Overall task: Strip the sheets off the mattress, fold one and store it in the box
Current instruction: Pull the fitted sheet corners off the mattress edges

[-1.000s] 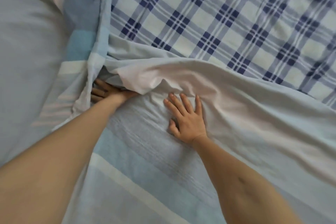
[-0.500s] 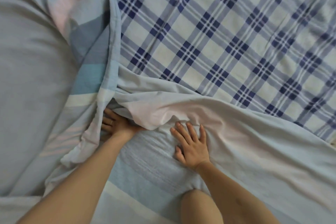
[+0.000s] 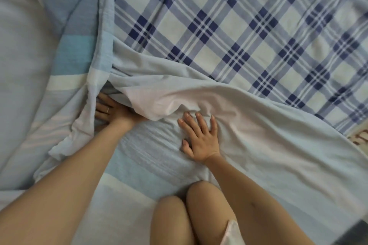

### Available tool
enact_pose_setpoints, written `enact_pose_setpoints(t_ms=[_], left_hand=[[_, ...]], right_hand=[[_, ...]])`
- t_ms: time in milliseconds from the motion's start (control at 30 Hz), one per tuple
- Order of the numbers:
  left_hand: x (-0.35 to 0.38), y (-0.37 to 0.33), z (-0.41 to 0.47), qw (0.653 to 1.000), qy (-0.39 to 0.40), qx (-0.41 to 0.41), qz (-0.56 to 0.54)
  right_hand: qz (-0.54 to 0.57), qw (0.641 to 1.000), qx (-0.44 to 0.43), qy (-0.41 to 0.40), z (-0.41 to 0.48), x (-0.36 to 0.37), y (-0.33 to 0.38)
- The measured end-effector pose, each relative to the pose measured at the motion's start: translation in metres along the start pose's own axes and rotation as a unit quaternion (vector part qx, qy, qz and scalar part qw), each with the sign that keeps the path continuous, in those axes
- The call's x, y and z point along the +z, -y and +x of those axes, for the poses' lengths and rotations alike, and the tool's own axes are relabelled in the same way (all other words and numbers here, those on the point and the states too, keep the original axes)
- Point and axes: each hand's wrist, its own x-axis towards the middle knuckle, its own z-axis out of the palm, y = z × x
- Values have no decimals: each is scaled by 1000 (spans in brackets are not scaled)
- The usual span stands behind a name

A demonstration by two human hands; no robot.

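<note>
Writing: a narrow strip at the right edge carries reddish-brown marks, too blurred to read.
Striped sheet: soft, thin cloth in broad bands of pale blue, turquoise, white and faint pink. It covers the near and left parts of the bed, rumpled, with fine ribbed creases between the two hands.
Fold: one edge of the striped sheet is turned back on itself, showing a plain whitish underside. It forms a loose, puffed ridge running from the left hand away to the lower right.
Left hand: reaches forward with the palm down on the striped sheet, tucked beneath the fold at the spot where the cloth bunches into a corner.
Left fingers: fairly straight as far as they show, and one wears a thin ring. Their tips are covered by cloth, so whether they pinch any cannot be told.
Right hand: lies flat on the striped sheet with the fingers spread and straight, holding nothing. The fingertips touch the base of the fold.
Plaid sheet: smooth and flat, cream squares crossed by navy and grey-blue lines, lying beyond the fold.
Knees: bare, resting on the striped sheet, near the right forearm.
</note>
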Motion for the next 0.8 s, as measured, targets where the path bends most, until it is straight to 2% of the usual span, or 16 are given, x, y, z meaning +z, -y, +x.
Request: enact_pose_setpoints(t_ms=[67,167,233,300,367,433,467,533,633,700,733,800], left_hand=[[7,-3,-1,999,-20,-7,-26],[16,-12,-9,981,-151,-22,-116],[21,-17,-16,974,-187,-15,-130],[19,-18,-17,972,-193,-30,-131],[23,-16,-10,973,-188,-48,-122],[25,-14,-4,975,-191,-50,-99],[27,-11,-2,975,-196,-48,-93],[27,-8,-3,976,-193,-40,-87],[23,-15,-11,973,-190,-52,-117],[20,-16,-15,973,-168,-58,-147],[17,-13,-20,974,-154,-51,-157],[14,0,-32,974,-153,11,-165]], right_hand=[[14,1000,8,12,-2,-4,-2],[60,998,24,13,0,-12,0],[101,994,37,-18,10,-23,2],[118,984,105,-86,32,-36,4],[107,949,232,-183,57,-58,-3],[100,920,326,-194,72,-75,-18],[103,918,336,-184,74,-81,-25],[111,930,306,-171,65,-85,-29],[129,961,185,-158,35,-85,-26],[170,973,124,-99,12,-87,-24],[189,974,113,-55,1,-87,-24],[248,957,153,9,-13,-88,-28]])
